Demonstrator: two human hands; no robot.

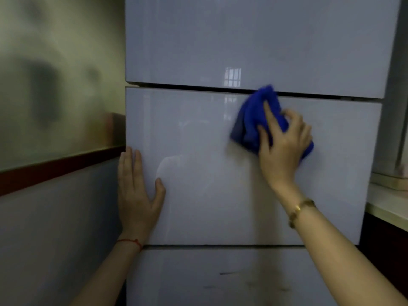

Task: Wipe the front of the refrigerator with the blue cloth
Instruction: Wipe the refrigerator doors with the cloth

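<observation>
The refrigerator [209, 173] fills the middle of the view, a glossy pale grey front split into three stacked door panels. My right hand [284, 149] presses a crumpled blue cloth [251, 120] against the upper right of the middle panel, just under the dark gap below the top door. The cloth's top corner reaches that gap. My left hand [136, 195] lies flat with fingers spread on the left edge of the middle panel, holding nothing. A gold bracelet circles my right wrist, a red string my left.
A tiled wall [57, 107] with a dark red strip runs along the left of the refrigerator. On the right a pale countertop [388, 206] above a dark cabinet butts against the fridge side. Dark smudges mark the bottom panel [231, 274].
</observation>
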